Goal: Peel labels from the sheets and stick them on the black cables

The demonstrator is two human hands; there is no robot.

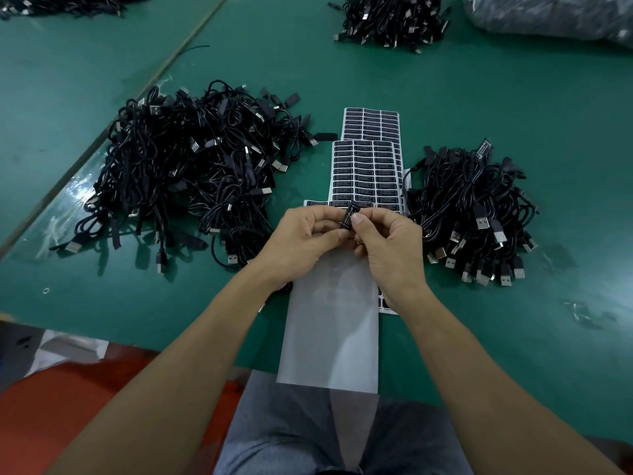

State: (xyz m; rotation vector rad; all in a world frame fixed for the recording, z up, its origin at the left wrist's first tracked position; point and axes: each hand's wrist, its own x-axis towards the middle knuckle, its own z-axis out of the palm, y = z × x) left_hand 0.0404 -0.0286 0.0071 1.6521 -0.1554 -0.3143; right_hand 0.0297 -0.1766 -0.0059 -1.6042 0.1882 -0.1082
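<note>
The left hand (pixel 301 236) and right hand (pixel 388 245) together pinch a small black cable part (pixel 351 216) between curled fingertips, label sheets (pixel 364 169) lying at twelve o'clock from them, a big cable pile (pixel 191 166) at ten and a smaller cable pile (pixel 472 207) at three.

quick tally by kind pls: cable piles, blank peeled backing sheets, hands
cable piles: 4
blank backing sheet: 1
hands: 2, left hand and right hand
total: 7
</note>
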